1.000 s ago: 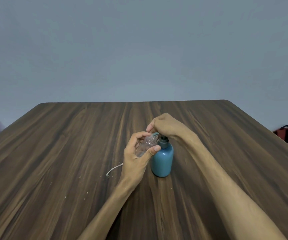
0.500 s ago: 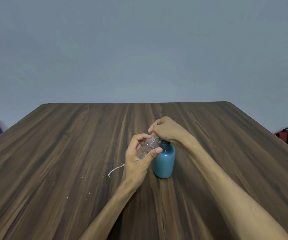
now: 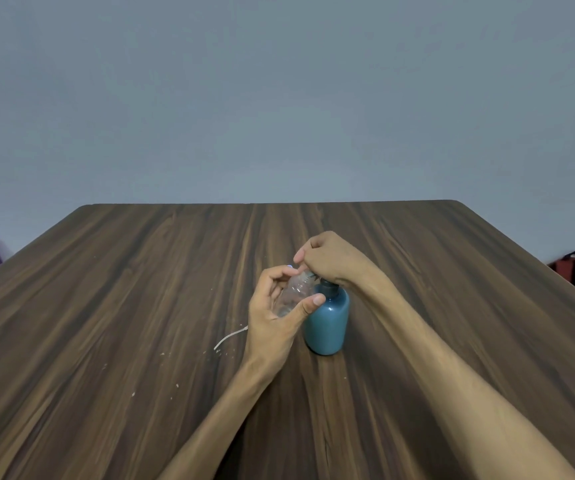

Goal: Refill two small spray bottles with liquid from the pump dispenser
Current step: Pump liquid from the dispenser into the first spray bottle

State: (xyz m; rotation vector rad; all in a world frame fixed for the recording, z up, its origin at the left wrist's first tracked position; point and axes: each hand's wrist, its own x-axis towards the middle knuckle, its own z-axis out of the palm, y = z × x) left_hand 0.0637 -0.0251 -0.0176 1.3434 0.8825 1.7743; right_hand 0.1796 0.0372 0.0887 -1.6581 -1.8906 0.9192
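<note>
I judge the task mid-fill on one bottle: my left hand [image 3: 272, 317] grips a small clear plastic spray bottle [image 3: 294, 294], cap off, tilted with its neck at the spout of the pump dispenser [image 3: 327, 322], a rounded glossy blue bottle standing on the dark wood-grain table [image 3: 140, 306]. My right hand [image 3: 331, 259], fingers curled, presses the pump head (no second bottle is visible).

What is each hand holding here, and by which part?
Left hand grips the clear spray bottle around its body; right hand presses on the pump dispenser head.
</note>
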